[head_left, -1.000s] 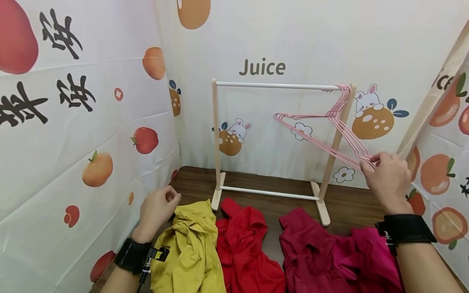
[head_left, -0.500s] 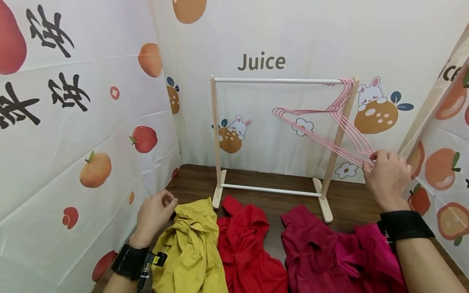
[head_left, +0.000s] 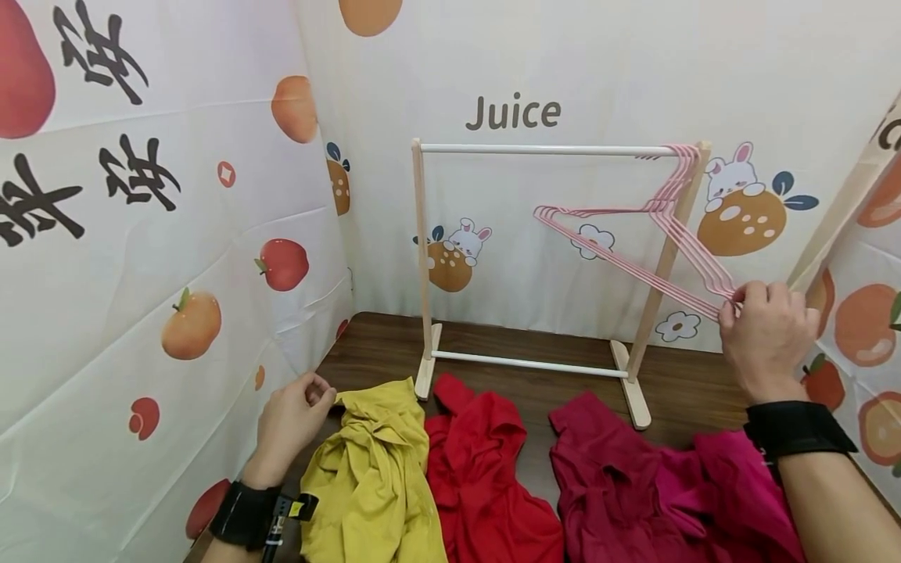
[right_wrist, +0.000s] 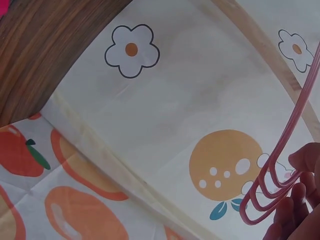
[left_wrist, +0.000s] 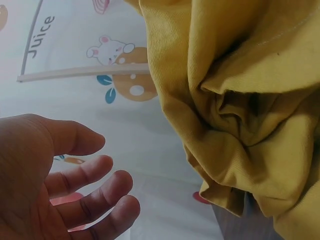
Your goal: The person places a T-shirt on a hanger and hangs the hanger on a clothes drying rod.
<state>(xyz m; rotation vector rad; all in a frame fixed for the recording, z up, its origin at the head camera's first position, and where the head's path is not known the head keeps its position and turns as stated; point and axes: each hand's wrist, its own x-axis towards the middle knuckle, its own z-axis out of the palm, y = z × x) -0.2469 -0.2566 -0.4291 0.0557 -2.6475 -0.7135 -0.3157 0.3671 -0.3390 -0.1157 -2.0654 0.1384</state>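
Observation:
Several pink clothes hangers (head_left: 693,250) hang bunched at the right end of a small wooden clothes rack (head_left: 542,150). My right hand (head_left: 769,338) pinches their lower right corner; in the right wrist view, thumb and fingers close on the looped ends of the hangers (right_wrist: 262,200). My left hand (head_left: 292,418) is beside the folded yellow garment (head_left: 376,469), its fingers loosely bent. In the left wrist view that hand (left_wrist: 75,180) holds nothing and stays apart from the yellow cloth (left_wrist: 240,100).
A red garment (head_left: 486,469), a dark red one (head_left: 612,477) and a magenta one (head_left: 739,477) lie bunched on the brown wooden table (head_left: 380,336). Printed cloth walls (head_left: 176,258) enclose the left, back and right. The rack's wooden feet (head_left: 637,403) stand behind the clothes.
The head view has shifted slightly, so the rack sits higher and further right. My right hand keeps its pinch on the hangers. My left hand has barely moved.

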